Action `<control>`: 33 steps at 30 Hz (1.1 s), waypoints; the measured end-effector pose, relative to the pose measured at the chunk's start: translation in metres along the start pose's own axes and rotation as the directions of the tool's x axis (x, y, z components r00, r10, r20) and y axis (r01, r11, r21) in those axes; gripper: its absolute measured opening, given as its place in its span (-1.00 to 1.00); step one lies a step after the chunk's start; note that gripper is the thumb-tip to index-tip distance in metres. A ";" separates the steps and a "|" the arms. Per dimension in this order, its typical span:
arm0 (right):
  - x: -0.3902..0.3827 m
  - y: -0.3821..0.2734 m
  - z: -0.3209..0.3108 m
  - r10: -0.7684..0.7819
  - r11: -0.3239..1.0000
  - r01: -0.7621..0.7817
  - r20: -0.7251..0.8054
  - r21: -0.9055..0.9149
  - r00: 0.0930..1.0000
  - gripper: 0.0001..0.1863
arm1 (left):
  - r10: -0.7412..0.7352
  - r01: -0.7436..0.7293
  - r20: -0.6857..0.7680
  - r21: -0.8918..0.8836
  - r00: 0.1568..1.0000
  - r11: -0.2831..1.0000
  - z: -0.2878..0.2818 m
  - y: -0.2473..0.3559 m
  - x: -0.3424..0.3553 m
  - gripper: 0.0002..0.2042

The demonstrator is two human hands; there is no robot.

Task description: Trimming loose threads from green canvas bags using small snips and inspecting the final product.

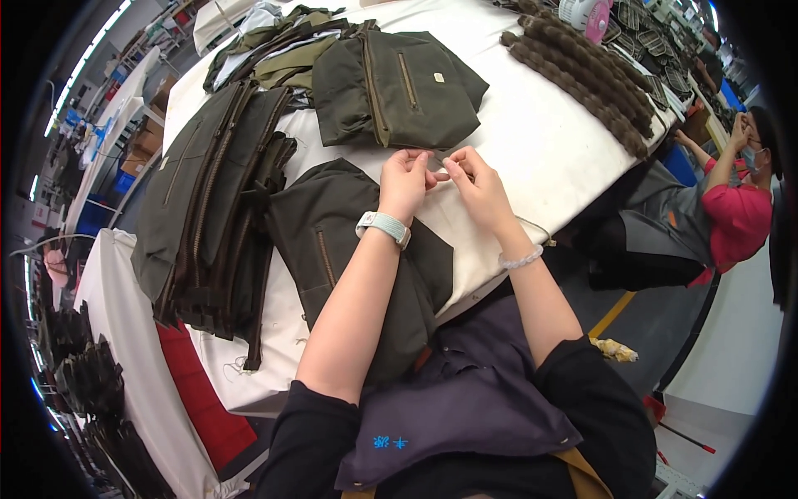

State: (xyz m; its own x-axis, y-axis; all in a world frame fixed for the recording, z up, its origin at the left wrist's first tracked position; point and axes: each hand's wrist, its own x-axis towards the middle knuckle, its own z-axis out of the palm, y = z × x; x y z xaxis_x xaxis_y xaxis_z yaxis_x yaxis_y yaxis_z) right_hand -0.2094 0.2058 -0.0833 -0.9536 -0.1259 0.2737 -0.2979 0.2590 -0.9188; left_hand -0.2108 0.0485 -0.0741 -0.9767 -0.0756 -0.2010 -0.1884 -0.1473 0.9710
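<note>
Over the near edge of a dark olive garment piece (pixel 332 216) with a zipped pocket, my left hand (pixel 405 181) is closed in a pinch. Close beside it, my right hand (pixel 480 190) pinches too, its fingertips almost meeting the left ones. What the fingers hold is too small to make out. Just beyond both hands lies another dark olive piece (pixel 349 96) with a long brass-toned zip, a pocket zip and a small pale label. A thick stack of similar zipped pieces (pixel 187 216) rests to the left.
Crumpled green and grey cloth (pixel 278 50) heaps at the far left of the white-covered table (pixel 532 175). Brown furry strips (pixel 573 75) and a pink-and-white fan (pixel 584 15) are at far right. A masked co-worker in a red top (pixel 740 212) sits on the right.
</note>
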 end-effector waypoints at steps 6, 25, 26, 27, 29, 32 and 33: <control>0.029 0.024 -0.016 0.296 0.943 -0.319 0.198 0.098 0.934 -0.55 | -0.046 0.045 0.034 0.007 0.998 0.999 0.005 0.003 -0.001 -0.78; 0.052 -0.011 -0.023 0.169 0.943 -0.108 0.174 -0.315 0.970 -0.56 | -0.048 0.006 0.199 0.210 0.979 0.978 0.002 -0.006 -0.002 -0.82; 0.052 -0.016 -0.023 0.166 0.940 -0.092 0.205 -0.328 0.965 -0.57 | -0.025 -0.013 0.227 0.164 0.974 0.986 -0.001 -0.008 0.000 -0.81; 0.052 -0.015 -0.025 0.158 0.942 -0.083 0.211 -0.325 0.965 -0.57 | 0.000 -0.031 0.254 0.119 0.967 0.992 -0.004 -0.010 0.001 -0.80; 0.051 -0.006 -0.037 0.143 0.984 -0.082 0.441 -0.156 0.886 -0.58 | 0.002 -0.031 0.237 0.121 0.971 0.992 0.003 -0.009 -0.002 -0.76; 0.056 0.009 -0.055 0.145 0.982 -0.106 0.261 -0.158 0.954 -0.52 | -0.039 -0.012 0.253 0.198 0.967 0.980 0.004 -0.002 -0.002 -0.65; 0.061 0.017 -0.060 0.131 0.977 -0.120 0.056 -0.174 0.990 -0.48 | -0.079 -0.001 0.290 0.267 0.954 0.964 0.007 0.001 -0.001 -0.59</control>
State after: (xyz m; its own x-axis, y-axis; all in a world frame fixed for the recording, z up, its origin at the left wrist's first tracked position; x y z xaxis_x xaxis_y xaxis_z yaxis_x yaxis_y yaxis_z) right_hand -0.2758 0.2600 -0.0655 -0.9804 -0.1442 0.1343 -0.1847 0.4350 -0.8813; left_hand -0.2105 0.0549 -0.0724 -0.9463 0.2257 -0.2313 -0.2083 0.1212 0.9705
